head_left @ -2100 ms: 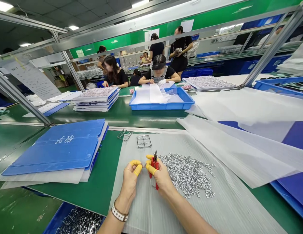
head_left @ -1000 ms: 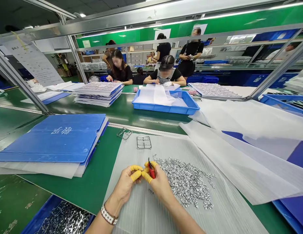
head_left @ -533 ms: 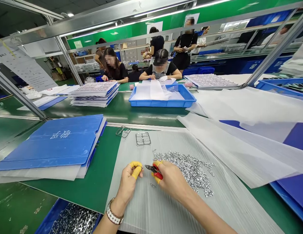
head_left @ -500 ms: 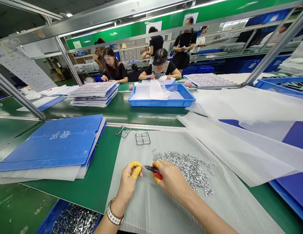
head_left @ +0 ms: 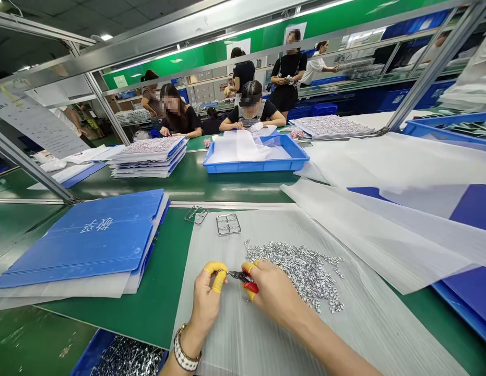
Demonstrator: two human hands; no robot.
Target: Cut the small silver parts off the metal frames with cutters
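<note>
My left hand (head_left: 206,292), with yellow finger cots and a watch on its wrist, pinches a small shiny metal part that its fingers mostly hide. In my right hand (head_left: 276,290), also in yellow cots, are red-handled nippers (head_left: 239,276). Their dark jaws point left and reach the left fingertips, at the small part. Just beyond the right hand spreads a pile of small silver metal pieces (head_left: 301,269) on a translucent white sheet (head_left: 227,339). Two square metal frames with small parts inside lie farther off: one frame (head_left: 228,224) on the sheet, another frame (head_left: 196,214) at its edge.
Blue folders (head_left: 90,235) with white sheets are stacked at left. Below them stands a blue bin (head_left: 86,357) of metal parts. A blue tray (head_left: 258,165) sits across the bench beside piled boards (head_left: 149,162). White foam sheets (head_left: 368,235) cover the right. Co-workers (head_left: 252,109) are beyond.
The nippers have moved left, so their jaws now meet the small part at my left fingertips; before, a gap lay between them. The view has tilted slightly.
</note>
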